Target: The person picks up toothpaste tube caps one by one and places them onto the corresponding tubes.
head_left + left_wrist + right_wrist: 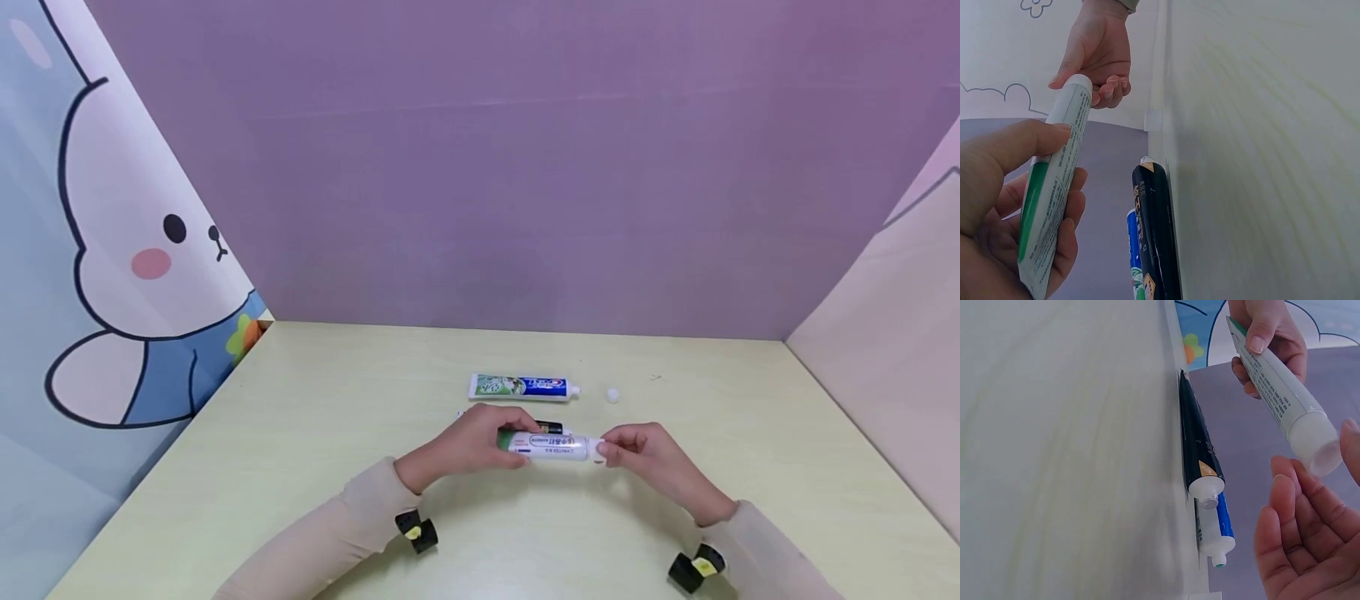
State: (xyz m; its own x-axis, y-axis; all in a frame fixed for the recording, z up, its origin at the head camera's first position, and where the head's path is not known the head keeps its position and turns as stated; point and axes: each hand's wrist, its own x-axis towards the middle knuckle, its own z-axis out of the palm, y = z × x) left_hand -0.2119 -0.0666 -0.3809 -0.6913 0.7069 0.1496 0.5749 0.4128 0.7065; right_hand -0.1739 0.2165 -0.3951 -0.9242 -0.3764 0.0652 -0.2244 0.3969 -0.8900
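Above the table, my left hand (483, 437) grips a white and green toothpaste tube (551, 446) by its flat tail half, thumb on one face and fingers on the other. The tube lies roughly level, its white cap (1315, 445) pointing right. My right hand (656, 458) holds that cap between thumb and fingertips; the cap sits on the tube's end. Just behind the held tube lies a black toothpaste tube (1155, 225), partly hidden in the head view, its nozzle (1209, 501) bare. Farther back is a blue and green toothpaste tube (517, 387), also with a bare nozzle.
A small white cap (612, 395) lies on the pale table (337, 383), right of the blue and green tube. A purple panel (510, 208) stands along the table's back edge. Printed cloth (135, 275) with a cartoon animal hangs at the left.
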